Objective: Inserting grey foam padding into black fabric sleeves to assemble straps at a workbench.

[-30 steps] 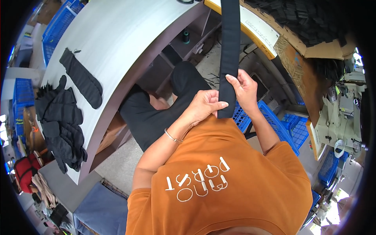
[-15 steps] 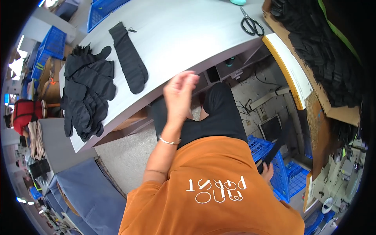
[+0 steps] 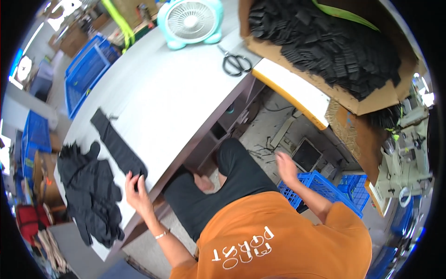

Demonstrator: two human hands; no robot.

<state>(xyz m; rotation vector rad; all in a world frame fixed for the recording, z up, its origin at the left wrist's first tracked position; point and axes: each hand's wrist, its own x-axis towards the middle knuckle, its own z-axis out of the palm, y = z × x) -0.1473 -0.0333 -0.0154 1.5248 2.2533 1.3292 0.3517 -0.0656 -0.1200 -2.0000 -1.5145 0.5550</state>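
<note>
Black fabric strip (image 3: 120, 146): laid on the white table (image 3: 162, 93), its near end at the left fingertips.
Left hand (image 3: 138, 193): fingers curved at that end; whether it is pinched cannot be told.
Right hand (image 3: 286, 169): fingers released, blurred, raised near the blue plastic crate (image 3: 320, 183).
Black fabric pile (image 3: 88, 195): heaped left of the strip.
Orange T-shirt (image 3: 297, 232): printed with white lettering (image 3: 244, 251), seen upside down.

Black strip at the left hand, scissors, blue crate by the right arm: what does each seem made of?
Black strip: probably matt cloth, lying flat without shine. Scissors: probably greyish metal blades; smooth black loops, perhaps plastic. Blue crate: likely moulded plastic, uniform colour, lattice walls.
</note>
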